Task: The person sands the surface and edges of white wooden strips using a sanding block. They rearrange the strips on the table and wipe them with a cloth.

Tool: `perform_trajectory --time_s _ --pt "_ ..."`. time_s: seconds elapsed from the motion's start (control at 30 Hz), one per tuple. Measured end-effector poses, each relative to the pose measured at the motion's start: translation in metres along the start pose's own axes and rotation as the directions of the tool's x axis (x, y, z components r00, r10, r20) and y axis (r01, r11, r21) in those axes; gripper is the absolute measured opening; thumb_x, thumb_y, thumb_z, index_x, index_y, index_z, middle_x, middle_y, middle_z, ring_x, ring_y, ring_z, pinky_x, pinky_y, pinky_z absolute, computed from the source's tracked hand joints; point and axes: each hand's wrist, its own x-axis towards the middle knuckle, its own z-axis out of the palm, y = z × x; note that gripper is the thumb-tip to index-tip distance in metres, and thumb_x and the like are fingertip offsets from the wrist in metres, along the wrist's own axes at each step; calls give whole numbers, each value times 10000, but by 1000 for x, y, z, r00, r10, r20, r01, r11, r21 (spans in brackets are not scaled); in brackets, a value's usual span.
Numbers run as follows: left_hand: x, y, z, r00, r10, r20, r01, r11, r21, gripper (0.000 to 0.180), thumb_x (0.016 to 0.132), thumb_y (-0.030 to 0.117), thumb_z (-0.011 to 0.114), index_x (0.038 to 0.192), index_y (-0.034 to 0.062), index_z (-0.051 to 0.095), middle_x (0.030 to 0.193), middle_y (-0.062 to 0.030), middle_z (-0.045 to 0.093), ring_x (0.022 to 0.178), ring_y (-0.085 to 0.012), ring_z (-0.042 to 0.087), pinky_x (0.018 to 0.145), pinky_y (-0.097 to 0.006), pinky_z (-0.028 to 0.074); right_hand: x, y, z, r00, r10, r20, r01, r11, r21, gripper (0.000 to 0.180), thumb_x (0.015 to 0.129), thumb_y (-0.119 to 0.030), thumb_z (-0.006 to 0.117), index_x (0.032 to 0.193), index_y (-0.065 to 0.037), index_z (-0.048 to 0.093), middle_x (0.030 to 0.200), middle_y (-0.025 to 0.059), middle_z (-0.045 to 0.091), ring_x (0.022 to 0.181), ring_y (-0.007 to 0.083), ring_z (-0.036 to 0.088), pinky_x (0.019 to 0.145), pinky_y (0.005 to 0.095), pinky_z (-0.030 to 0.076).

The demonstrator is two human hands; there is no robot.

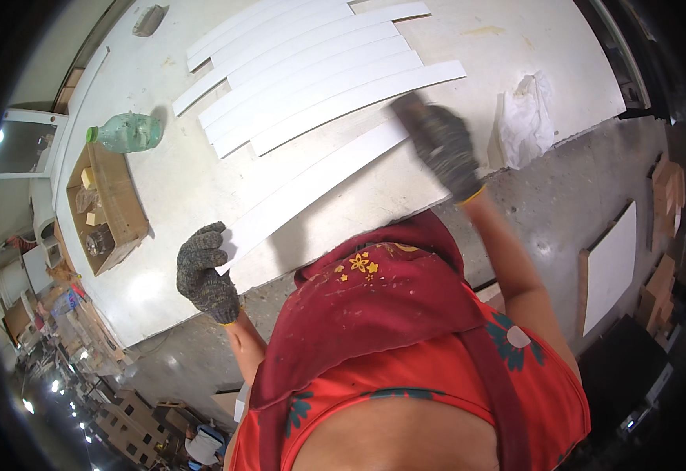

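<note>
Both hands wear dark grey knit gloves. A long white strip of board lies along the near side of the table. My left hand is closed on its near left end, fingers curled at the edge. At the other end, my right hand grips a dark brown block, held at the strip's far right end. Motion blurs this hand and the block, so whether the block touches the strip is unclear. Just beyond, several white strips lie side by side with staggered ends.
The white table carries a cardboard box of small pieces, a greenish plastic bottle lying on its side, and a small grey block. A crumpled white cloth or bag rests at right. A white panel stands beyond the table's right side.
</note>
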Motion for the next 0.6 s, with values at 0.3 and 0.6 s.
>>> perform_trajectory --time_s 0.3,0.6 --pt "4 -1 12 956 -254 -147 232 961 -148 371 854 70 696 1218 31 632 1268 -184 608 1159 -331 607 790 -367 608 -29 22 -35 913 409 -15 -402 903 150 524 809 8 720 1312 -92 616 1103 96 639 829 158 633 686 282 533" --pt "1 -24 72 853 -521 22 -23 -80 -997 402 1004 299 451 1224 0 605 1391 -280 486 1321 -445 436 1140 -560 337 -44 -3 16 881 450 149 -473 822 317 565 851 7 674 1394 -76 542 1287 141 555 1062 215 598 822 321 543"
